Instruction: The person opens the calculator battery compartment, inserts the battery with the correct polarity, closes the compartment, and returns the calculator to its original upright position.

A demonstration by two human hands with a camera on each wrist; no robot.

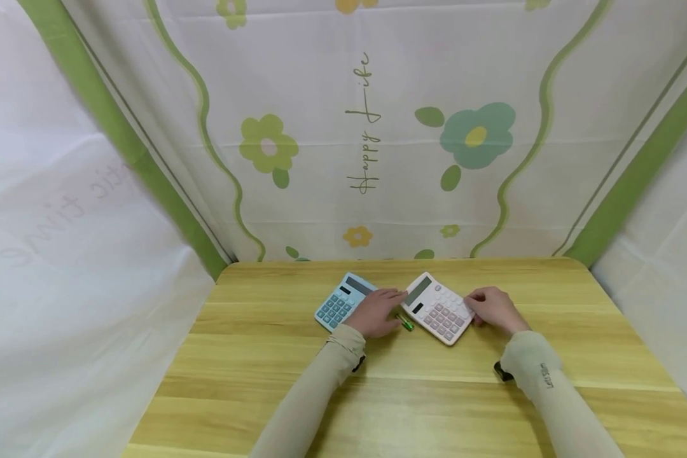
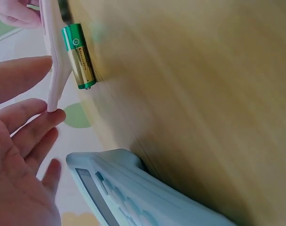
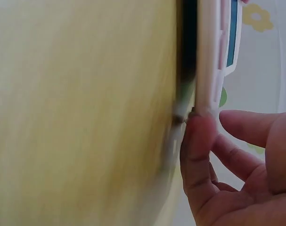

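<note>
A pale pink calculator [image 1: 442,308] with a grey screen lies at the middle of the table. At its right edge, my right hand [image 1: 495,308] pinches it between thumb and fingers; the right wrist view shows the thumb [image 3: 246,123] above and a finger under the edge. My left hand [image 1: 378,313] reaches across a blue calculator [image 1: 338,306], its extended fingertips [image 2: 53,117] touching the pink calculator's left edge. A green and gold battery [image 2: 79,56] lies on the table beside that edge, close to the left thumb.
The wooden table [image 1: 252,375] runs up to a white curtain [image 1: 315,210] with printed flowers at the back. White cloth with green bands hangs on both sides. A dark wrist camera [image 1: 502,371] sits under the right sleeve.
</note>
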